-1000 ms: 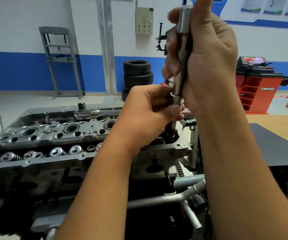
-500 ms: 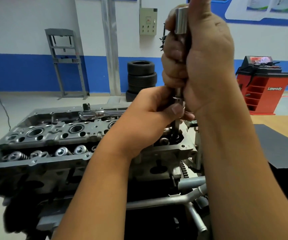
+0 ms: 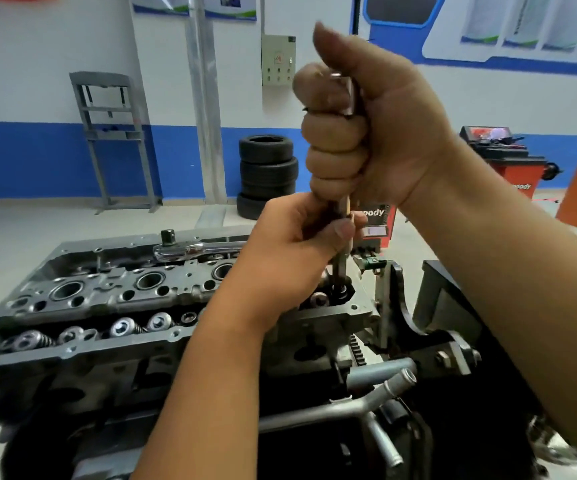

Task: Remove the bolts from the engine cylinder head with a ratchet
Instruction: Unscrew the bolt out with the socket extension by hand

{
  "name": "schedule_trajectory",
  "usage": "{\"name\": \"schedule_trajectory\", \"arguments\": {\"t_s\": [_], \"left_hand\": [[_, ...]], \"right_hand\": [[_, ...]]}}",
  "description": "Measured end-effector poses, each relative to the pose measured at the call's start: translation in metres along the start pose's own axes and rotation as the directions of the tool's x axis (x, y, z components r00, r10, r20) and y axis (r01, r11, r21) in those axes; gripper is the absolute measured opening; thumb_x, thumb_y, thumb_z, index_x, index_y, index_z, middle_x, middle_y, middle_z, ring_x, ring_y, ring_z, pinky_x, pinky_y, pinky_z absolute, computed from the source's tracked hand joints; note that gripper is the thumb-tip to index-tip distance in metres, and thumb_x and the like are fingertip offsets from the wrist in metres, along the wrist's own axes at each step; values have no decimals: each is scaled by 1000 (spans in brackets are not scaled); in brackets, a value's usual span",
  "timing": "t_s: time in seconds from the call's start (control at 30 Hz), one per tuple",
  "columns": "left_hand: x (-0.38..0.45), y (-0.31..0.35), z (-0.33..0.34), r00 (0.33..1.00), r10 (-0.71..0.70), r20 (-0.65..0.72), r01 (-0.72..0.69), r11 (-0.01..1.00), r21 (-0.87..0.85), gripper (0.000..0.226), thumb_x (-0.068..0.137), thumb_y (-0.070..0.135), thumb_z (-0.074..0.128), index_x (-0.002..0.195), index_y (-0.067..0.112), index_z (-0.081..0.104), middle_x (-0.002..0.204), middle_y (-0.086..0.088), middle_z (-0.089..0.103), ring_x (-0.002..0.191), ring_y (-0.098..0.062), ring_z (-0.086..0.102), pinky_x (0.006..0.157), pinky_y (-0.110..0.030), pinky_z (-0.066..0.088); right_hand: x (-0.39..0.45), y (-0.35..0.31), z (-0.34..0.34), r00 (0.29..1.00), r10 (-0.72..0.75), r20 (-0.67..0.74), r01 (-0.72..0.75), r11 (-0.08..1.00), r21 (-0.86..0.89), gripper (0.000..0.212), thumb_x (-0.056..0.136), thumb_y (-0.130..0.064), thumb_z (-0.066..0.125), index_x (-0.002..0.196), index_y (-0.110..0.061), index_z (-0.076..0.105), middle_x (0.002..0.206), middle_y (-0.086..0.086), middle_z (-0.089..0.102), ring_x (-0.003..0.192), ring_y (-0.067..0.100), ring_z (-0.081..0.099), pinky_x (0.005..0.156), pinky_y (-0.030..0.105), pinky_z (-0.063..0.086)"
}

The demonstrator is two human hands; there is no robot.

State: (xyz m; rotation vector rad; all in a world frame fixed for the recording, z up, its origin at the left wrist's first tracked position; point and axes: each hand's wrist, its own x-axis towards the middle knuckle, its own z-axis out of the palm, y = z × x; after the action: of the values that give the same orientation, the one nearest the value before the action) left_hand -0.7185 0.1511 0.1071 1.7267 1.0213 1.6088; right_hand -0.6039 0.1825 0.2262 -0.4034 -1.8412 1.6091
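Mid-removal: right hand (image 3: 380,133) fisted around the socket extension (image 3: 340,265), left hand (image 3: 300,244) pinching its shaft over a bolt hole at the cylinder head's (image 3: 113,306) three-o'clock end, ratchet (image 3: 197,250) lying idle at twelve.

Wall (image 3: 55,57): white on top, blue below.
Floor (image 3: 37,223): pale grey.
Tyres (image 3: 268,174): black stack by the wall.
Machine (image 3: 508,161): red, at right.

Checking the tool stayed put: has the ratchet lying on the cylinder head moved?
No. The ratchet lies along the far edge of the cylinder head, as before; only the camera shifted.
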Motion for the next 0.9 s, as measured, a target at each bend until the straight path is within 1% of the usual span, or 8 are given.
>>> {"name": "schedule_trajectory", "arguments": {"t_s": [0.13,0.2,0.3,0.43,0.5,0.6,0.73,0.9], "left_hand": [[4,1,4,997,-25,-75,29,998,52,21,99,6,68,95,26,73,90,4,80,88,-16,78,89,-46,64],[5,3,10,990,9,-141,6,995,103,18,89,9,81,95,26,78,86,7,80,81,-13,78,82,-43,65],[3,6,10,986,74,-149,-50,986,157,23,78,13,90,97,21,80,86,8,81,81,-12,78,81,-39,65],[2,5,-7,1000,-19,24,17,996,88,18,100,14,68,104,31,72,99,8,80,96,-11,76,88,-32,63],[0,4,-10,995,-57,87,54,998,38,30,106,5,55,108,30,71,104,5,80,103,-13,76,89,-29,62],[1,3,-5,998,-33,46,30,997,69,38,104,-3,53,103,31,72,100,2,79,96,-16,77,82,-30,64],[4,-1,-1,1000,-2,-15,4,995,104,38,100,-6,60,105,30,73,101,4,79,94,-14,77,87,-39,64],[0,5,4,999,42,29,-45,995,84,42,101,-3,58,109,36,71,101,17,79,98,-5,75,92,-32,61]], "right_hand": [[1,-9,6,952,86,-295,-101,994,-34,32,97,-35,54,71,-20,43,52,-5,29,43,15,25,53,28,28],[1,-6,19,804,-111,-584,-34,972,-231,21,96,-27,61,79,-17,55,55,-3,43,46,14,39,53,29,39],[1,-3,34,657,-389,-646,49,877,-478,19,92,-22,66,85,-4,65,61,-1,45,48,12,39,43,26,37],[4,-17,27,940,-20,-340,-70,966,-249,40,92,-31,68,68,-23,37,53,-5,27,48,16,19,54,33,18],[3,-22,18,984,65,-163,-97,977,-191,43,94,-29,65,66,-26,31,53,-7,18,53,17,11,59,35,13],[-1,-18,8,972,-6,-234,-27,990,-135,32,98,-23,62,71,-21,43,55,-5,22,50,16,14,57,32,16],[-6,11,22,773,-254,-582,188,967,-173,24,100,-35,67,101,-14,55,66,3,54,52,17,47,52,33,44],[-12,49,31,531,-427,-732,363,895,-259,28,101,-42,64,93,-16,55,70,2,57,65,17,52,68,41,49]]}}
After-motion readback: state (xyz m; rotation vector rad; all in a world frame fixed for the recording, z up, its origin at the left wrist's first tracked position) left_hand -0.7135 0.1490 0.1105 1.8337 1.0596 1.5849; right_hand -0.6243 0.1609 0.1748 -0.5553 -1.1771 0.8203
